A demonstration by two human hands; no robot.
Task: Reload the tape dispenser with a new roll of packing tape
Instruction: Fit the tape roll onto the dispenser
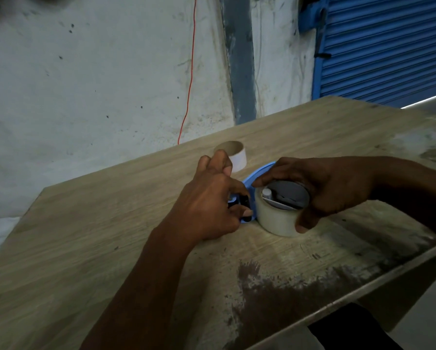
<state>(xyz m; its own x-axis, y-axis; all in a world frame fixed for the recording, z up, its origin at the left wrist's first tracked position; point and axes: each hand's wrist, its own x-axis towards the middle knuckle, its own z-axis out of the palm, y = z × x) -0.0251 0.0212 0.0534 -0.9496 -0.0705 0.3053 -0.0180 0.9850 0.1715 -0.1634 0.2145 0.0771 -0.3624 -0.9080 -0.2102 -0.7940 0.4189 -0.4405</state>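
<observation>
Tabletop: I see a worn wooden tabletop [110,248], pale grain, with a dark scuffed patch at the near right edge; it carries all the task's things.
Dispenser: I make out the blue dispenser [256,176] lying on its side near the middle of the tabletop, between my two hands; only its blue side plate and some black and blue parts at its left end show; the rest is hidden by the hands and the roll.
Roll: the new roll [277,219] of pale tape sits over the dispenser's grey hub; its open face turns up toward me, and a small white part shows inside the core.
Right hand: my right hand [325,193] grasps the roll; fingers curl over its far rim, forefinger tip on the blue plate, thumb pressed on the near wall of the tape.
Left hand: my left hand [206,205] is curled at the dispenser's left end; fingertips are among the black parts there, seemingly pinching them; two fingers lift above.
Core: an empty cardboard core [233,154] stands on the tabletop just behind the left hand, apart from the dispenser.
Surroundings: stained white wall [85,84] behind; a red wire [190,79] hangs down it; a blue shutter [388,46] at the upper right.
</observation>
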